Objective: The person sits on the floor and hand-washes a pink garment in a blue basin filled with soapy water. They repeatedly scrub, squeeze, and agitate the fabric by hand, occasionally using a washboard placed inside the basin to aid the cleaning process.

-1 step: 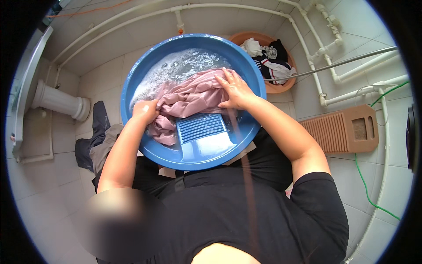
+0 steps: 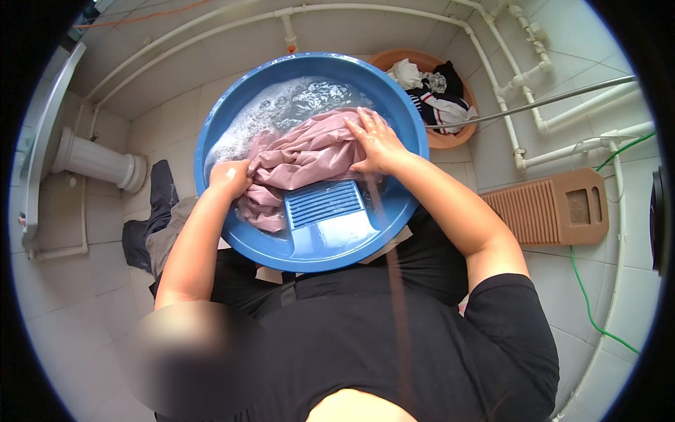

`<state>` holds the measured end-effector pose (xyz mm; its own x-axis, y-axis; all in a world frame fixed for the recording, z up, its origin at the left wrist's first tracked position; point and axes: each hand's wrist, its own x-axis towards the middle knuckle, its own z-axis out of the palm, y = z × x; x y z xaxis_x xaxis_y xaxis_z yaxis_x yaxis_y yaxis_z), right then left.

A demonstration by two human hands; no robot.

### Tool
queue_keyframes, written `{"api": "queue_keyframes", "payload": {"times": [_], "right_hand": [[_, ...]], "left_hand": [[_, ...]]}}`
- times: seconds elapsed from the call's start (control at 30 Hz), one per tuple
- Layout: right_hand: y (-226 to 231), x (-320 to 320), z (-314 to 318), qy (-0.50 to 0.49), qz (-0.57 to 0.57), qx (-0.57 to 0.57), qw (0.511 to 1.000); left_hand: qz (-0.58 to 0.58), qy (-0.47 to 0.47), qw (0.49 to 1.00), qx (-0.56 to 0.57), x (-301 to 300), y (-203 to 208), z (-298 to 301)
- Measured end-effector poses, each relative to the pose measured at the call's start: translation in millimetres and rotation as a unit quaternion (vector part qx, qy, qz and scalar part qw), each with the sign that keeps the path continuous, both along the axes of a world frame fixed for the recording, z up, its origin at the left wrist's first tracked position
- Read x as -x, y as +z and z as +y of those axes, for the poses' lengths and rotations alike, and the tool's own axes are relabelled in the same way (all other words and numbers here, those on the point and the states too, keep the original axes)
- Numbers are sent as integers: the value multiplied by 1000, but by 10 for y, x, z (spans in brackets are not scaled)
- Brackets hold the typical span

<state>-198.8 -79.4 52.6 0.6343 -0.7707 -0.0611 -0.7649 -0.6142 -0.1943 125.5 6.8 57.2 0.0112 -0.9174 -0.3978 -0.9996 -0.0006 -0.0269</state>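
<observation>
A large blue washbasin (image 2: 223, 232) holds sudsy water (image 2: 281, 105) and a wet mauve-pink cloth (image 2: 309, 148). My left hand (image 2: 230, 177) is closed on the left side of the cloth, its fingertips hidden in the folds. On the cloth's right end lies my right hand (image 2: 380, 145), palm down with the fingers spread and the thumb held apart. Just below the cloth is the ridged blue washboard (image 2: 325, 207) built into the basin's near side. Its upper edge is partly covered by the cloth.
An orange-brown tub (image 2: 450, 143) of black and white clothes stands beyond the basin at right. A brown washboard (image 2: 541, 209) lies further right, near white pipes (image 2: 519, 137) and a green cord (image 2: 589, 302). Dark and grey clothes (image 2: 151, 225) lie on the left, near a white pedestal (image 2: 98, 162).
</observation>
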Motion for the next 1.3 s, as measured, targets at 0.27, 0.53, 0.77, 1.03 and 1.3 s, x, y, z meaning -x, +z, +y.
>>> {"api": "queue_keyframes", "payload": {"times": [0.27, 0.53, 0.77, 1.03, 1.3], "right_hand": [[-144, -282, -187, 41, 198, -133, 970], [-573, -263, -212, 52, 325, -2, 944], [-782, -310, -385, 7, 281, -64, 958], [-352, -414, -316, -6, 261, -104, 960], [-1264, -442, -542, -122, 90, -29, 988]], "left_hand": [[84, -118, 985, 98, 550, 251, -109], [69, -49, 992, 92, 947, -395, -306], [247, 28, 968, -5, 748, -475, -473], [261, 114, 940, -190, 718, -401, -668], [156, 196, 944, 213, 761, -547, -421]]}}
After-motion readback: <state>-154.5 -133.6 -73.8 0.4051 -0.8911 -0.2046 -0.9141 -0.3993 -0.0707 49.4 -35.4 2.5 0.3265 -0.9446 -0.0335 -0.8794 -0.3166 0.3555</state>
